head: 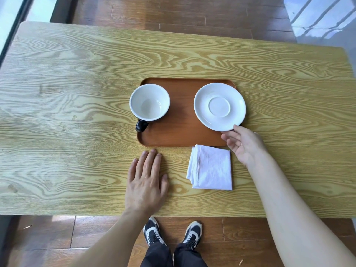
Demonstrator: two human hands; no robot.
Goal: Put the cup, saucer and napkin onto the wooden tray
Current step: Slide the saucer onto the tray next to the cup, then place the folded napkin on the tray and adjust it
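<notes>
Cup (149,102) sits on the wooden tray (181,130), saucer (219,106) too, right hand (243,146) apparently pinching its rim. Napkin (211,167) lies on the tabletop (77,93); left hand (146,182) flat, spread.

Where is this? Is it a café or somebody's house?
Hard to say: maybe a café or a dining room. There's a long wooden table, a cup and saucer on a tray, and a wood plank floor.

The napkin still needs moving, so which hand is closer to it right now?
Right. The right hand is just past the napkin's far right corner, by the saucer. The left hand lies flat on the table, farther off to the napkin's left.
</notes>
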